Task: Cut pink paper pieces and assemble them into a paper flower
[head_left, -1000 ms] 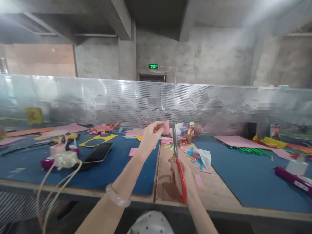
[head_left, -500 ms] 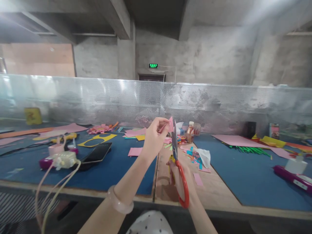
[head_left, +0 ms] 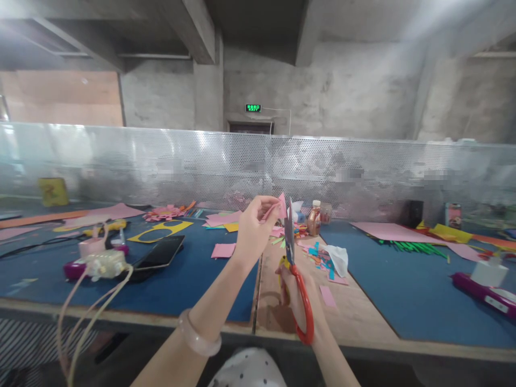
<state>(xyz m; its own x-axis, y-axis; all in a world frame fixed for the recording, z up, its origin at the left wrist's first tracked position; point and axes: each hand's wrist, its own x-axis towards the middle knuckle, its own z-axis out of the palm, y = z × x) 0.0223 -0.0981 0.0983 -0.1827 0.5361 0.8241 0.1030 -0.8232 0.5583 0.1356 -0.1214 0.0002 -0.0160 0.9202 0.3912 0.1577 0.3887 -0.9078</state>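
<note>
Between the fingers of my left hand (head_left: pixel 258 223) is a small piece of pink paper (head_left: pixel 282 204), held up above the table. My right hand (head_left: pixel 296 290) grips a pair of scissors (head_left: pixel 289 236) by its red and yellow handles, blades pointing up. The blades stand right beside the pink paper's right edge; whether they touch it I cannot tell. Below and beyond the hands, paper scraps (head_left: pixel 318 255) in several colours and a crumpled white tissue (head_left: pixel 337 260) lie on the bare wood strip. A small pink rectangle (head_left: pixel 327 296) rests to the right of my right hand.
A black phone (head_left: pixel 161 252) and a power adapter with cables (head_left: pixel 105 263) sit on the left blue mat (head_left: pixel 193 290). Behind the scraps stands a bottle of brown liquid (head_left: pixel 314 219). On the right are pink sheets (head_left: pixel 397 233), green strips (head_left: pixel 419 249) and a purple tool (head_left: pixel 484 294).
Almost nothing differs. Both hands keep their hold on the pink paper and the scissors, with only a very slight shift of the view.
</note>
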